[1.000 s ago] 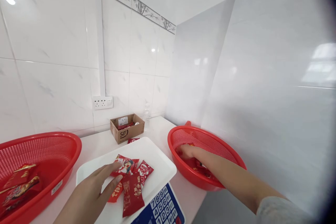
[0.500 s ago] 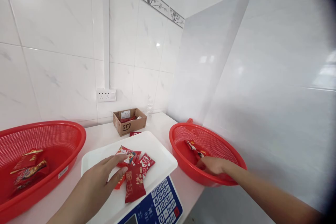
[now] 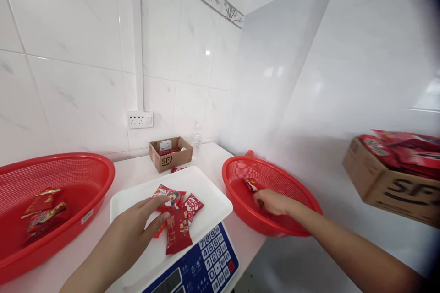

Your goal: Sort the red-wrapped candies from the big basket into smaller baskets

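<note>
1. The left hand [image 3: 132, 233] reaches in from the bottom edge, palm down, fingers spread and open. Its fingertips [image 3: 164, 201] lie on or just above the packets on the tray, and it does not appear to grip anything.
2. The right arm [image 3: 343, 247] stretches across from the lower right, and the right hand [image 3: 273, 202] dips into the right red mesh basket [image 3: 268, 165]. Its fingers curl down against the basket floor, just beside one small red packet [image 3: 252, 185]. The fingertips are hidden, so I cannot tell whether it has hold of anything.
3. The white tray [image 3: 204, 183] sits on a digital scale with a blue keypad [image 3: 215, 256], on the counter [image 3: 209, 155]. The scale's display is cut off by the bottom edge.
4. The tray carries about four red packets [image 3: 178, 219], overlapping, so the exact count is hard to make out.
5. The left red mesh basket [image 3: 55, 169] holds two or three packets [image 3: 44, 213], blurred and stacked.
6. There are two SF cardboard boxes: one on the counter [image 3: 171, 153] holding red packets, and one full box [image 3: 390, 178] at the right edge, cut off by the frame. What bears it cannot be seen.
</note>
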`<act>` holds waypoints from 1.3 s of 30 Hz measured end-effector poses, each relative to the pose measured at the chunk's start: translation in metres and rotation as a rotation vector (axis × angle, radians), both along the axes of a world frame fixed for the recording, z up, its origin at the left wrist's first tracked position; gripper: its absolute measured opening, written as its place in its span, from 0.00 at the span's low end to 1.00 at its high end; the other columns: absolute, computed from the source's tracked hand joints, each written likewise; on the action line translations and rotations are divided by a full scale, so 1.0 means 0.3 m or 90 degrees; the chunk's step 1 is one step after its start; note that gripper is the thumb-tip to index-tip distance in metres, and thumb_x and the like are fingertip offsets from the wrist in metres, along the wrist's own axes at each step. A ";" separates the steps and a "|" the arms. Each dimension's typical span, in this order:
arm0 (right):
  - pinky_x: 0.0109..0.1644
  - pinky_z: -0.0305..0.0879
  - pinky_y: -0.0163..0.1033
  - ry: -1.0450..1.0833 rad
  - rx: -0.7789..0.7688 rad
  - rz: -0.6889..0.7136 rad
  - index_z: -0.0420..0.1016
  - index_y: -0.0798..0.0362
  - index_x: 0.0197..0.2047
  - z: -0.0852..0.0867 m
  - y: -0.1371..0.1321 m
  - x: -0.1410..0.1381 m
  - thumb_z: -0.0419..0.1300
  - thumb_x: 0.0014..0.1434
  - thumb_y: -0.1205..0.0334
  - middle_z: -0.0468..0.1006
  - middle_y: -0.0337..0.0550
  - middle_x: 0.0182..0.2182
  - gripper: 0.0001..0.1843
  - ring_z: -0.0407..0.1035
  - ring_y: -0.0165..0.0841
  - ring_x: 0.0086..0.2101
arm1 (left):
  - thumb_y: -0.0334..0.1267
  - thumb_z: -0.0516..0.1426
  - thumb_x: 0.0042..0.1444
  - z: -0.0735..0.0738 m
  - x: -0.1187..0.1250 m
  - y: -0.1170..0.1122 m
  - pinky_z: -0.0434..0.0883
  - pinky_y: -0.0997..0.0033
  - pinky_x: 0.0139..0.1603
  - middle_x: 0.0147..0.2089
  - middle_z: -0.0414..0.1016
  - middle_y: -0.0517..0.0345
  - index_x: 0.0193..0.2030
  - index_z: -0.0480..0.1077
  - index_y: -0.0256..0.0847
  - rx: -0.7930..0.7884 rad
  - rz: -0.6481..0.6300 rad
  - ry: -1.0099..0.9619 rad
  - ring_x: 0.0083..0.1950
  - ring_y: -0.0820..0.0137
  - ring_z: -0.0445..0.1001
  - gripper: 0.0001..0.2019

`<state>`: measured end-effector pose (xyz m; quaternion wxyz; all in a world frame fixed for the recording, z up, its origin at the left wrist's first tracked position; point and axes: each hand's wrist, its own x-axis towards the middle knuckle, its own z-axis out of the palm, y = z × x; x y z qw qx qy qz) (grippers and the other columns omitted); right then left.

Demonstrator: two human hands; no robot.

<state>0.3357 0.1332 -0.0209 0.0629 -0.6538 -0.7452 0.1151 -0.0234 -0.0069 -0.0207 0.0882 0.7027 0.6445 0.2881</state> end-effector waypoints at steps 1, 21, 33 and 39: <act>0.28 0.57 0.35 0.012 0.009 0.043 0.67 0.52 0.19 0.023 0.001 -0.019 0.54 0.44 0.74 0.72 0.37 0.20 0.09 0.65 0.31 0.24 | 0.46 0.48 0.60 0.005 0.001 -0.004 0.71 0.65 0.49 0.53 0.73 0.63 0.52 0.67 0.55 -0.004 0.004 0.001 0.53 0.64 0.72 0.16; 0.53 0.62 0.42 0.218 0.091 0.529 0.71 0.53 0.49 0.026 -0.027 -0.601 0.49 0.56 0.75 0.74 0.46 0.49 0.20 0.66 0.34 0.49 | 0.48 0.49 0.60 -0.013 -0.013 -0.011 0.52 0.50 0.64 0.67 0.53 0.55 0.64 0.53 0.47 -0.112 -0.076 0.118 0.69 0.57 0.44 0.26; 0.58 0.58 0.46 0.189 0.065 0.531 0.63 0.53 0.59 0.006 -0.035 -0.564 0.49 0.62 0.59 0.65 0.50 0.57 0.22 0.60 0.36 0.56 | 0.46 0.51 0.59 -0.008 -0.007 -0.005 0.49 0.48 0.65 0.68 0.49 0.52 0.64 0.53 0.47 -0.163 -0.091 0.147 0.69 0.58 0.41 0.27; 0.63 0.45 0.54 0.124 0.029 0.570 0.54 0.53 0.64 -0.027 -0.117 -0.595 0.47 0.62 0.46 0.53 0.52 0.64 0.31 0.42 0.44 0.63 | 0.48 0.52 0.59 -0.032 -0.011 -0.004 0.51 0.48 0.64 0.68 0.52 0.51 0.63 0.54 0.47 -0.132 -0.103 0.125 0.69 0.58 0.44 0.27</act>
